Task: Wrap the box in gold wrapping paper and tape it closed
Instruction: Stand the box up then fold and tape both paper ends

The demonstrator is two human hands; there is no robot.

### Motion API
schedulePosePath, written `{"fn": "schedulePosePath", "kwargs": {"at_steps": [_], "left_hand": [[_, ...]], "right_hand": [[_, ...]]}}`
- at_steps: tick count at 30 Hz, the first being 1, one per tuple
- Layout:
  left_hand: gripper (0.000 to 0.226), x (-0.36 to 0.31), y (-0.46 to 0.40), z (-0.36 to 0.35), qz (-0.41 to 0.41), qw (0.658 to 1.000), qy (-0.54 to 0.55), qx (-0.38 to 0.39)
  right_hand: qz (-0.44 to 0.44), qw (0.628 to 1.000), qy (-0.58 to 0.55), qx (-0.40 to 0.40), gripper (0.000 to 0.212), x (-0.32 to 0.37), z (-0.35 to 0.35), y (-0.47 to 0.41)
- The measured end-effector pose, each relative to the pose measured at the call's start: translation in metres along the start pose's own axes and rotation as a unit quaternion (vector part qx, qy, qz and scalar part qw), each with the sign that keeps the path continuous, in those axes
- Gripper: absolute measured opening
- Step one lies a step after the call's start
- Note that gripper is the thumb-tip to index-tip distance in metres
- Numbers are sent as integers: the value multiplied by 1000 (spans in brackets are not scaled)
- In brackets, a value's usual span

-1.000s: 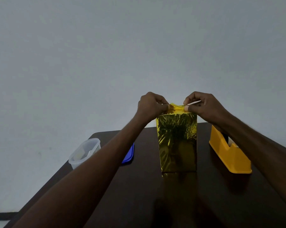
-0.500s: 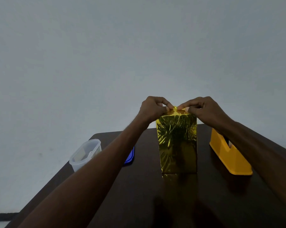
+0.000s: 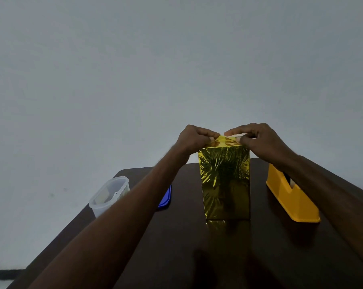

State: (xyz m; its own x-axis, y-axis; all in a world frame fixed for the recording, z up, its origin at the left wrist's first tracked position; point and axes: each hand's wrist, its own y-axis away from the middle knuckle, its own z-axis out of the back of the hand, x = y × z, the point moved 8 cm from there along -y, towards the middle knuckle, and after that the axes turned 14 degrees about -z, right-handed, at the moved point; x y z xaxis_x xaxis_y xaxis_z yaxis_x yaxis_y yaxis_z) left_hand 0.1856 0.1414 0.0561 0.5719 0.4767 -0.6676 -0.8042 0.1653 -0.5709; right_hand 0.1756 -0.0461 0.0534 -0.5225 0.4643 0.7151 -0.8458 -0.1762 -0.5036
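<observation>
Dark table (image 3: 176,247), both hands pinching upright gold-wrapped box (image 3: 225,184)

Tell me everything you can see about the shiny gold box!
The tall box wrapped in shiny gold foil paper stands upright near the middle of the dark brown table, and its reflection shows in the tabletop. The foil looks crinkled on the front face. At the top, the paper is folded into a small point. The left hand and right hand both pinch those top folds. Nothing else touches it.
</observation>
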Motion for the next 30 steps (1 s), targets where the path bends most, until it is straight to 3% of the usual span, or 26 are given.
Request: {"fn": "schedulePosePath", "kwargs": {"at_steps": [20,26,30], "left_hand": [[17,3,-1,5,-10,1000,-28,1],[25,3,-6,7,38,997,-43,46],[20,-14,-4,17,-22,992,-120,-22]], "right_hand": [[-32,998,-10,55,29,-13,-4,-14],[-28,998,-16,62,31,-17,-5,-14],[-17,998,-8,58,31,-14,-6,-14]]}}
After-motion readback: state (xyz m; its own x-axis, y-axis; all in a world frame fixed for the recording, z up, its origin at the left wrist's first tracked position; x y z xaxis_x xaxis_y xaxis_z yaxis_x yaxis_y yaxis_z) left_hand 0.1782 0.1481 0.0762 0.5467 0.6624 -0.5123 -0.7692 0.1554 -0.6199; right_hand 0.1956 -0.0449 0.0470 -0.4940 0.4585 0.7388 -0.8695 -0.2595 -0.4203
